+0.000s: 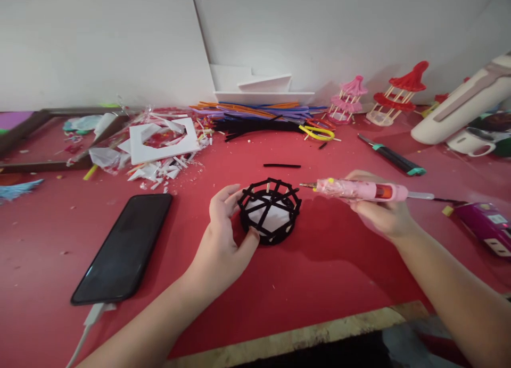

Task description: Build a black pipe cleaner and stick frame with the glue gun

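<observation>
My left hand (229, 235) curls around the left side of a small round black frame (270, 211), thumb at the front and fingers behind. The frame looks made of pipe cleaners, with spokes meeting at its middle and a white base below. It rests on the red table. In my right hand (375, 206) is a pink hot glue gun (355, 190), its nozzle pointing left, close to the frame's right rim and apart from it. A clear glue stick pokes out of its back end. One short black pipe cleaner (281, 165) lies behind the frame.
A phone (123, 245) with a cable lies left. White foam scraps (163, 139) and bundled pipe cleaners (255, 115) sit at the back. A utility knife (393, 154), small pink (347, 99) and red (399, 94) models, a mug (471, 142) and a purple power strip (485, 227) stand or lie right.
</observation>
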A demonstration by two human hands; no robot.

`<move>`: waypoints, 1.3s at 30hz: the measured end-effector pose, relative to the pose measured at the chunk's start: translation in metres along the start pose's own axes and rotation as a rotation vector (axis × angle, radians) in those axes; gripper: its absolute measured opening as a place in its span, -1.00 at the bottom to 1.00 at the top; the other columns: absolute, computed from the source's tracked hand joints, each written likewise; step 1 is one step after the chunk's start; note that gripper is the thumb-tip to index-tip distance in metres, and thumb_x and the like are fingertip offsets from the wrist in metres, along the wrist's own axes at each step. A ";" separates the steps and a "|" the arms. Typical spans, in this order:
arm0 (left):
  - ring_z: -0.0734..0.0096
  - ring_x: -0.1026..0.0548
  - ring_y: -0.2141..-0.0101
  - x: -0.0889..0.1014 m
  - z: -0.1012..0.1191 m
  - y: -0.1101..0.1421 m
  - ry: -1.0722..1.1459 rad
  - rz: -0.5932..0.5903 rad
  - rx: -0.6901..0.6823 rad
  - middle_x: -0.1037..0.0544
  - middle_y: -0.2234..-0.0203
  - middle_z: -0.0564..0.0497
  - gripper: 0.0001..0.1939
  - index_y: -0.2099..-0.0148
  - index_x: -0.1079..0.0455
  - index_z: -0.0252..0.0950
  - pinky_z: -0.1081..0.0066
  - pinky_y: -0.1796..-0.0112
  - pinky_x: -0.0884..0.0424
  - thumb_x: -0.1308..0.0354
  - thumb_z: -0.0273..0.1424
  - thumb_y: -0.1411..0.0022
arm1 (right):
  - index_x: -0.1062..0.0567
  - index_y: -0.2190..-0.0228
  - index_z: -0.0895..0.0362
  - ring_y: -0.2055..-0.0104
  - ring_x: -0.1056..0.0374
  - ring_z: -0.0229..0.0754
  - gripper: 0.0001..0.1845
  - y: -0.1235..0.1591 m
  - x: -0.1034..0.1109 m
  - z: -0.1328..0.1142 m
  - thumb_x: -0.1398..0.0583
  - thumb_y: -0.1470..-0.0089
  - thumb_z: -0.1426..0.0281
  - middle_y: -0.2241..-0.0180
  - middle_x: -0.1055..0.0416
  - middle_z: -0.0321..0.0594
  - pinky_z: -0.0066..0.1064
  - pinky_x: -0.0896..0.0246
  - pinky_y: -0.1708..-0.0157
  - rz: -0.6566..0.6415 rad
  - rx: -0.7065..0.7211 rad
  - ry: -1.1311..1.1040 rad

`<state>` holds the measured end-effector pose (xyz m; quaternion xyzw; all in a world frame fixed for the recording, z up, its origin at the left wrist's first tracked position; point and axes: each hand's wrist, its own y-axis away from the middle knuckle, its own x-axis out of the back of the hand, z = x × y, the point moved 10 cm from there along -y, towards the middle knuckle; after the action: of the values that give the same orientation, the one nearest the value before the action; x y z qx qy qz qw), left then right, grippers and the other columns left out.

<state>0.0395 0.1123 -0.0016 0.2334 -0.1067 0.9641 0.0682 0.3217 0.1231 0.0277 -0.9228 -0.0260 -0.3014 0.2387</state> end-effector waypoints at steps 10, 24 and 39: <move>0.01 -0.38 -0.17 0.005 -0.013 -0.004 0.099 0.039 0.065 -0.38 -0.16 -0.29 -0.38 -0.25 -0.03 -0.22 -0.16 -0.14 -0.30 -0.14 -0.35 -0.18 | -0.37 0.54 0.08 0.47 -0.21 -0.18 -0.86 -0.005 -0.005 -0.005 -0.17 0.15 0.56 0.49 -0.30 -0.27 -0.30 -0.08 0.48 -0.036 0.016 -0.087; 0.05 -0.38 -0.18 0.003 -0.012 -0.004 0.099 0.027 0.033 -0.41 -0.14 -0.25 -0.45 -0.26 -0.04 -0.20 -0.11 -0.12 -0.33 -0.10 -0.37 -0.27 | -0.26 0.55 0.09 0.48 -0.11 -0.25 -0.79 -0.003 -0.017 -0.003 -0.14 0.09 0.62 0.50 -0.16 -0.33 -0.32 0.08 0.48 -0.095 -0.005 -0.100; 0.04 -0.38 -0.18 0.004 -0.012 -0.005 0.135 0.034 0.078 -0.42 -0.12 -0.25 -0.42 -0.24 -0.06 -0.22 -0.08 -0.12 -0.33 -0.15 -0.36 -0.23 | -0.15 0.57 0.08 0.50 -0.04 -0.27 -0.72 -0.005 -0.017 -0.005 -0.15 0.09 0.60 0.52 -0.08 -0.35 -0.32 0.14 0.51 -0.093 -0.029 -0.103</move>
<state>0.0318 0.1201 -0.0095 0.1688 -0.0679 0.9820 0.0499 0.3040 0.1271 0.0232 -0.9382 -0.0766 -0.2648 0.2094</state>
